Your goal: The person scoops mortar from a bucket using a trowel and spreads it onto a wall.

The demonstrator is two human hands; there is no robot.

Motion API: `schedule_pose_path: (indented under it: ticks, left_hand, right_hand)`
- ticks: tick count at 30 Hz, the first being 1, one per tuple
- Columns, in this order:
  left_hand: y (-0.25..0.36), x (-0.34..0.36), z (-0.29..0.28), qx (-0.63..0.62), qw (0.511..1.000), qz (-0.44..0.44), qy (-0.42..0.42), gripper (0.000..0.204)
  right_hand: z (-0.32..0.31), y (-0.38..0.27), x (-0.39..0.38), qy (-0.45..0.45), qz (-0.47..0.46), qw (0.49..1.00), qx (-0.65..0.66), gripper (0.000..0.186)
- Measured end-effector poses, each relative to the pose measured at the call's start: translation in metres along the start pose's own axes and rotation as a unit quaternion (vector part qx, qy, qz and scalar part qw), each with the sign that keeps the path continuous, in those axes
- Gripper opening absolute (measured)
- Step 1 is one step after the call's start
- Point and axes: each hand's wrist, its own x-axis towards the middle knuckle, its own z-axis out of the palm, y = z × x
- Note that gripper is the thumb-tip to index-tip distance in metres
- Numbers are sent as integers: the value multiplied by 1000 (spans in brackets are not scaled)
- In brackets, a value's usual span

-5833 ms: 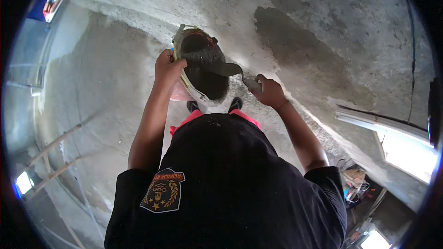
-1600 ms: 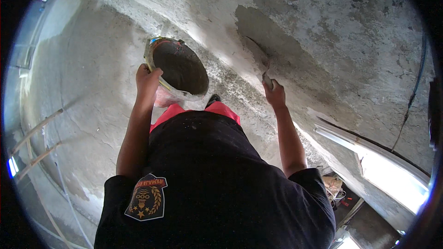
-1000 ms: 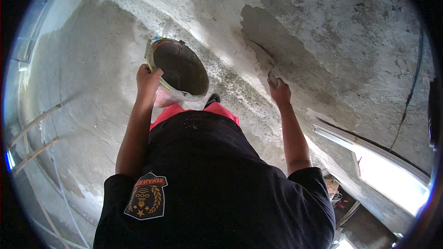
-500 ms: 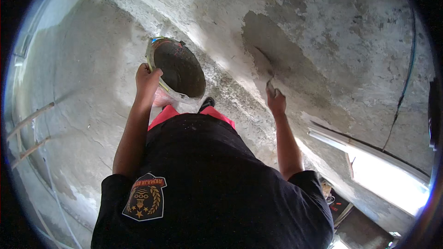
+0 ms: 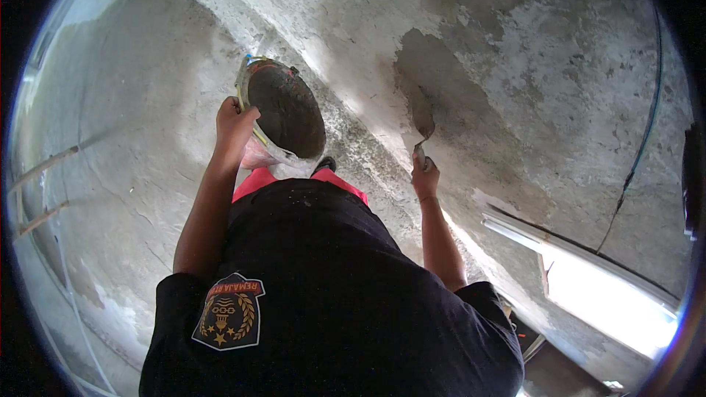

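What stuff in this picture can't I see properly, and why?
In the head view:
Trowel: the right hand hides part of its handle.
Bucket: its inside is too dark to tell how full it is.
Shoe: partly covered by pink trousers.
Bright opening: glare hides what's beyond.
Dark thing: cut off by the picture's round edge.

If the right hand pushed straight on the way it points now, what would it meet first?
Probably the dark patch on the wall, trowel blade leading; whether the blade touches it is unclear.
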Motion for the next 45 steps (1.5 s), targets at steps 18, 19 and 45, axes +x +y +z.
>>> schedule_pose_path:
  ticks: [18, 19, 45]
  left_hand:
    - [-15, 13, -20, -27, 998, -8, 64, 29]
    - [-19, 16, -20, -28, 997, -11, 65, 29]
    - [-27, 15, -28, -12, 997, -1, 72, 24]
  right_hand:
    - [-2, -35, -5, 16, -45, 989, -139, 44]
    - [-5, -42, 1, 15, -46, 989, -141, 44]
    - [-4, -56, -1, 31, -83, 985, -150, 46]
